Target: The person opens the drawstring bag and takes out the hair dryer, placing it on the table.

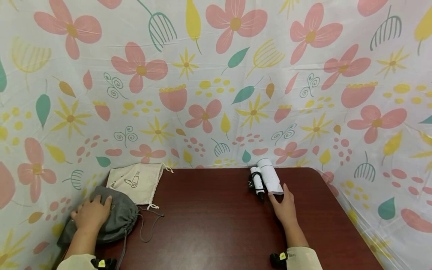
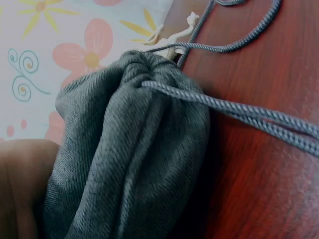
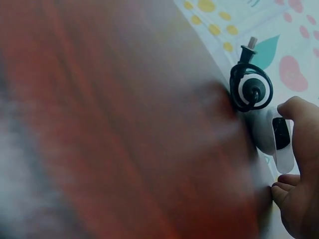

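Left hand [image 1: 90, 214] lies on the grey bag [image 1: 122, 219] at the left edge of the table [image 1: 209, 221]; its grip I cannot tell. Right hand [image 1: 285, 208], not closed, spans the white device [image 1: 269, 175] at the far edge: I fear a forward nudge could push it over.

Booth-like: floral sheeting [image 1: 287, 90] round a table [image 1: 209, 221].

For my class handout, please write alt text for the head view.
A person's left hand rests on a grey drawstring bag, while the right hand is at the near end of a white cord-wrapped device. A cream pouch lies beyond the bag.
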### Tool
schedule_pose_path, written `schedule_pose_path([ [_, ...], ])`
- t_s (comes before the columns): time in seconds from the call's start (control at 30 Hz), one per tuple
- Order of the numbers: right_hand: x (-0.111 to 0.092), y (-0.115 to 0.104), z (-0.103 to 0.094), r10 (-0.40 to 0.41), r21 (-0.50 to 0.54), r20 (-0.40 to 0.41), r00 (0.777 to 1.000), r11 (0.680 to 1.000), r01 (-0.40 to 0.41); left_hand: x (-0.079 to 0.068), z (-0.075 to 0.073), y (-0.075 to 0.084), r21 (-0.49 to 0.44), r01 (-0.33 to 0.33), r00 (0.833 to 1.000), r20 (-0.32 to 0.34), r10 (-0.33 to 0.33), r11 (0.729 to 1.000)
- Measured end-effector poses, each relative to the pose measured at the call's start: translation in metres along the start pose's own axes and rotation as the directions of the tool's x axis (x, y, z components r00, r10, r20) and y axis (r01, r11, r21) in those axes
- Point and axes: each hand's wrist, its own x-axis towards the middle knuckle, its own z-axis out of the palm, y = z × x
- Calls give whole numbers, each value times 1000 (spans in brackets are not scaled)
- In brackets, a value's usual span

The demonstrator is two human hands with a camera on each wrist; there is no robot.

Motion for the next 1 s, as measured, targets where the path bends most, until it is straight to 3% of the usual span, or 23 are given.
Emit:
schedule_pose_path([
  [0.17, -7, -1, -1, -17, -1, -25, 1000, 1000, 17, -1, 0, -3, 9, 10, 999, 41, -11, 1000],
  [0.47, -23, -8, -8, 43, 41, 20, 999, 998, -44, -11, 4, -3, 3, 28, 999, 28, -29, 1000],
  [1.0, -41, -20, -13, 12, 137, -117, 993, 991, 4, -34, 13, -2, 16, 5, 1000, 22, -6, 1000],
])
